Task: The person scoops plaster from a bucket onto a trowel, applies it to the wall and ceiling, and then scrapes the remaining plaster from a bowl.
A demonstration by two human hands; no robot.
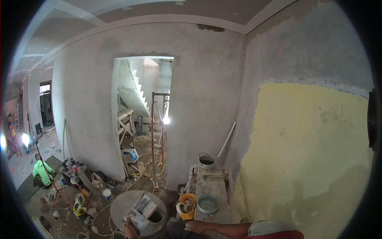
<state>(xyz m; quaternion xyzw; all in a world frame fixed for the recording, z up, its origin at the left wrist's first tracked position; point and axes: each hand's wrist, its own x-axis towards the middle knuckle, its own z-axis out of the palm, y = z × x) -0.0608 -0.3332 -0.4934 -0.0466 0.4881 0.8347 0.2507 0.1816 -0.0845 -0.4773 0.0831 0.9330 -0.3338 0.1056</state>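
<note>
At the bottom edge, my left hand is closed at the near end of a flat, plaster-smeared trowel; its handle is hidden. The trowel lies over a round grey drum top. A pale rectangular metal piece rests there too, beside a dark round opening. My right hand is by my dark-trousered knee, its fingers curled in. Whatever it might hold is too small to make out.
Right of the drum stand a yellow bucket and a plank bench bearing a round basin and a pail. A hose and several buckets litter the left floor. A person in green crouches far left.
</note>
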